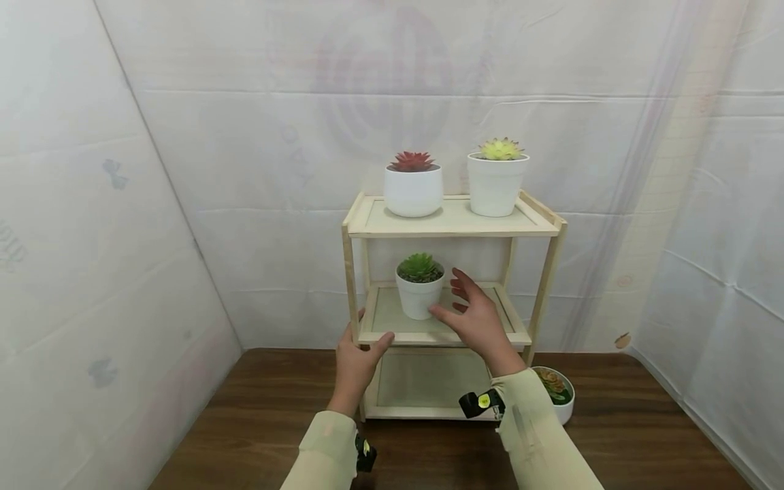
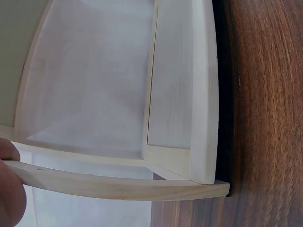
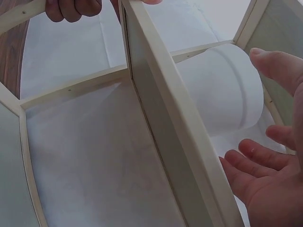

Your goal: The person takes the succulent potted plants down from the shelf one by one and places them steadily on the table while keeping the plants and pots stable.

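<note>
A white pot with a green succulent stands on the middle tier of a pale wooden shelf rack. My right hand is just right of this pot, its thumb near the pot's lower side and its fingers spread and loosely bent. In the right wrist view the white pot shows between thumb and fingers, not enclosed by them. My left hand grips the rack's left front post at the middle tier, fingers curled behind and thumb over the tier's front edge. The left wrist view shows the post running from this hand.
On the top tier stand a white pot with a red succulent and a white pot with a yellow-green succulent. A low white bowl with an orange-green succulent sits on the brown wooden table, right of the rack. White sheeting hangs behind.
</note>
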`<control>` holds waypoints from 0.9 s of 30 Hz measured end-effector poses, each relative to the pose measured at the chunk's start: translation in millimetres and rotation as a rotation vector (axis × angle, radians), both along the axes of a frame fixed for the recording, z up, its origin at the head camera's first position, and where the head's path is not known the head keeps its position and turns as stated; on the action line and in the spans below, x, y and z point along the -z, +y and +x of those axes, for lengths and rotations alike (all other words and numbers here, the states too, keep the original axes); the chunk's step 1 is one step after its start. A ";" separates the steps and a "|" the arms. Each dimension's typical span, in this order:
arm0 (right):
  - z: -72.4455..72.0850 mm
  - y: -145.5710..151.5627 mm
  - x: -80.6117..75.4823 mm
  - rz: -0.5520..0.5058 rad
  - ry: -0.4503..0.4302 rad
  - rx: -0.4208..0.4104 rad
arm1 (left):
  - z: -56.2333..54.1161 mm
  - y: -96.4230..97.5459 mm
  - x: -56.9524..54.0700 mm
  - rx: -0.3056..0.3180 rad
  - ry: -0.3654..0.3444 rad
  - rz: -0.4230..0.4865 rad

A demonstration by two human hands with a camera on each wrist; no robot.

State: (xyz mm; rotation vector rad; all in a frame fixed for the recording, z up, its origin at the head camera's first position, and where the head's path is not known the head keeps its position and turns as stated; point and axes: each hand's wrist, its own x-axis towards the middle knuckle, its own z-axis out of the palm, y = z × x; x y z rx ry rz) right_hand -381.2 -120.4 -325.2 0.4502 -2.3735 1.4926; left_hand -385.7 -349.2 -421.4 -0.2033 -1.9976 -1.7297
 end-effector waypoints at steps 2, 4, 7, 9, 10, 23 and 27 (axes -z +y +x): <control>-0.8 -0.5 0.5 0.001 -0.002 -0.001 | 0.4 0.2 -0.2 0.000 0.006 -0.004; -1.3 -1.0 0.4 0.003 0.001 -0.002 | 0.6 0.7 -0.8 -0.001 0.009 -0.006; -1.8 -1.5 -0.1 0.010 0.003 0.000 | 1.0 1.1 -1.3 0.002 0.016 -0.013; -2.3 -1.9 -0.5 0.017 0.003 0.002 | 0.7 1.1 -1.4 0.002 0.006 -0.009; -2.7 -1.9 -0.7 0.021 0.002 0.003 | 0.5 1.1 -1.3 0.003 0.003 -0.007; -9.9 -4.2 0.8 0.038 -0.008 -0.001 | -1.3 0.2 0.2 0.005 -0.014 0.009; -11.5 -5.2 -0.3 0.051 -0.016 -0.001 | -1.1 0.1 -0.1 0.006 -0.008 0.010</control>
